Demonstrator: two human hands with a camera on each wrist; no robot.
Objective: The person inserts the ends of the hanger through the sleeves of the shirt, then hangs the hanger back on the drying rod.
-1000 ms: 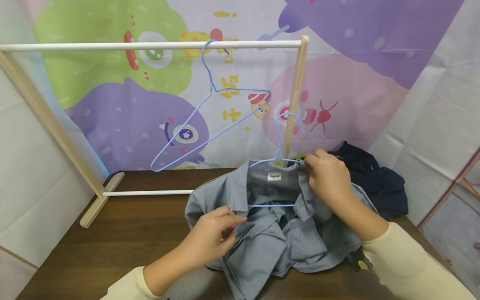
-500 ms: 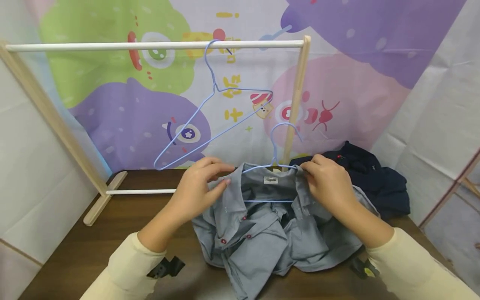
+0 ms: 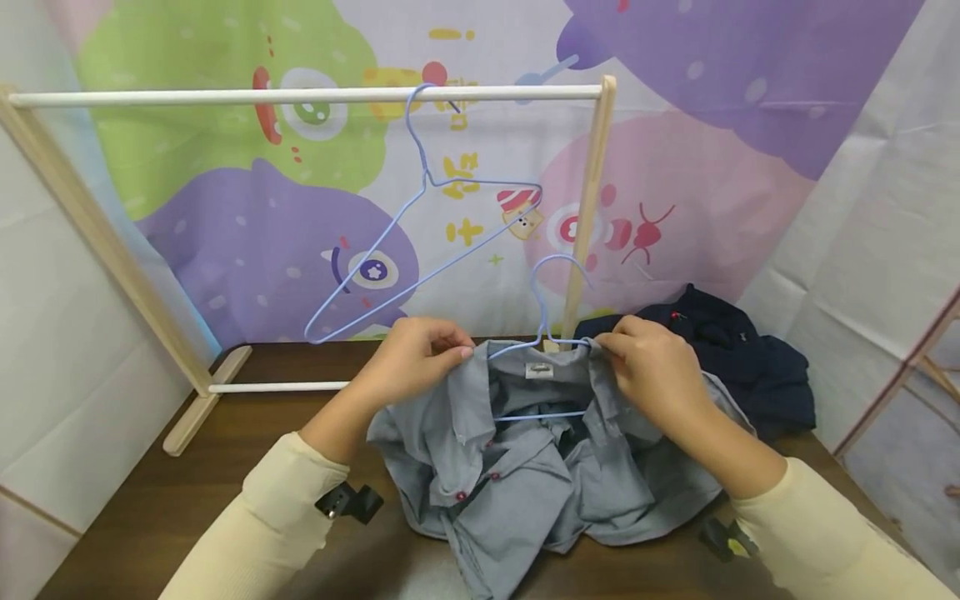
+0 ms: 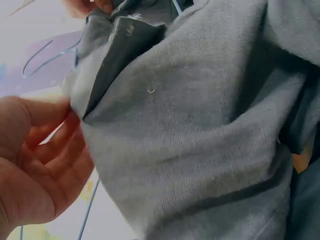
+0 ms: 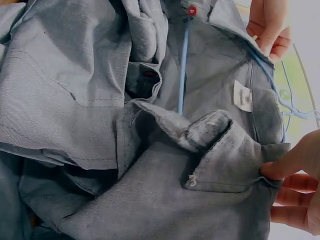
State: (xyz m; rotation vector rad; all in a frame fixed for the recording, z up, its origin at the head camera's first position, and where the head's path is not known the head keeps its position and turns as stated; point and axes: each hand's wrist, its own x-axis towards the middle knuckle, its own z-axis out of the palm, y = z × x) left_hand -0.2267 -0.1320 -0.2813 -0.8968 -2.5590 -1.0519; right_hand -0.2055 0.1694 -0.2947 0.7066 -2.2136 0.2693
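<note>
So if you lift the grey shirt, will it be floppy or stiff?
The grey shirt will probably flop, since its front lies in loose folds. Its shoulders may keep some shape, because a thin blue hanger sits inside.

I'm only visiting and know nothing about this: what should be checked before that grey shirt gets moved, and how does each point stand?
1. Blue hanger inside the grey shirt: ok, its lower bar shows within the neck opening.
2. Left hand gripping: ok, it pinches cloth by the collar.
3. Right hand gripping: ok, it pinches cloth at the collar's other side.
4. Hanger ends seated in the shoulders: cannot tell, cloth covers them.
5. Neck buttoned: not ok, it lies open, with red buttons showing.
6. Hook on the white rail: not ok, it is apart from it.
</note>
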